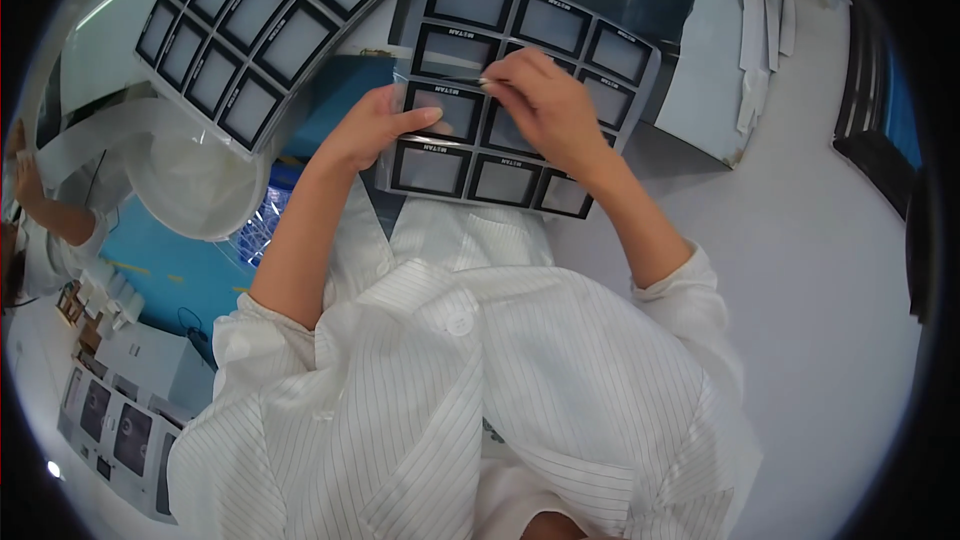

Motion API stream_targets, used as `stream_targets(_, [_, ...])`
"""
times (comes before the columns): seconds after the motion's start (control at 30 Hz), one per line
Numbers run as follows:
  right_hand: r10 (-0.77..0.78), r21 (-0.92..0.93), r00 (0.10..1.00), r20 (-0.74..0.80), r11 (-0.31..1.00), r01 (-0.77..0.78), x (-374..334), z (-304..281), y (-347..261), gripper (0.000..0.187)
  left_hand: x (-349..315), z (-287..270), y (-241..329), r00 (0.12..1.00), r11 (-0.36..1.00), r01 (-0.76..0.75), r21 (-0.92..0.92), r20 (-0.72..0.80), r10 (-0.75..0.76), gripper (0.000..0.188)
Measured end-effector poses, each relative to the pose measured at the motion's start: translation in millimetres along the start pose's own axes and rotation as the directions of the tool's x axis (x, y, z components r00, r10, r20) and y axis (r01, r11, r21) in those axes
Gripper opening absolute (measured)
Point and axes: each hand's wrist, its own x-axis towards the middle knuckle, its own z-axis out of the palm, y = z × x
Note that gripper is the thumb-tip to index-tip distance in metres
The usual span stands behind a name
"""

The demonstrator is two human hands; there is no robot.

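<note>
In front of me is a sheet (436, 168) bearing rows of grey rectangular panels with black frames. My left hand (365, 128) grips its left edge, thumb lying on the face and fingers mostly hidden behind. Over the middle of the sheet, my right hand (548, 110) is closed, with thumb and forefinger pinched together near a frame's corner. A thin, small thing shows at those fingertips, too small to name. Clear, shiny film appears along the sheet's left side, near my left thumb.
A similar sheet of framed panels (250, 8) lies at the upper left. Below it stands a white rounded container (205, 185), beside a blue mesh-like object (268, 225). Another person's arm (58, 212) shows at the far left. A pale cabinet (690, 90) stands at the right.
</note>
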Motion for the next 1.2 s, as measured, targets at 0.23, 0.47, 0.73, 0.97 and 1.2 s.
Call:
stream_targets(0.23, [-0.109,-0.104,0.991,-0.071,0.989,0.102,8.8,50.1,-6.7,0.015,4.5,-5.1,-15.5,0.996,0.991,-0.079,-0.109,0.033,0.083,0.029])
stream_targets(0.47, [-0.14,-0.175,0.99,-0.008,0.975,0.137,14.4,61.3,-6.7,0.017,7.4,-7.2,-25.2,0.992,0.98,-0.116,-0.161,0.023,0.121,0.028])
stream_targets(0.73, [-0.166,-0.254,0.982,0.088,0.95,0.184,28.0,62.1,-14.6,0.016,6.8,-4.2,-23.5,0.993,0.978,-0.117,-0.17,0.007,0.12,0.028])
stream_targets(0.97, [-0.091,-0.266,0.983,0.162,0.955,0.132,31.8,57.2,-24.2,0.015,2.0,-1.0,-20.6,0.991,0.975,-0.132,-0.181,-0.002,0.134,0.029])
stream_targets(1.2, [-0.029,-0.22,0.982,0.186,0.973,0.071,27.6,42.4,-22.7,0.016,3.9,-0.6,-24.5,0.993,0.971,-0.117,-0.207,0.005,0.121,0.028])
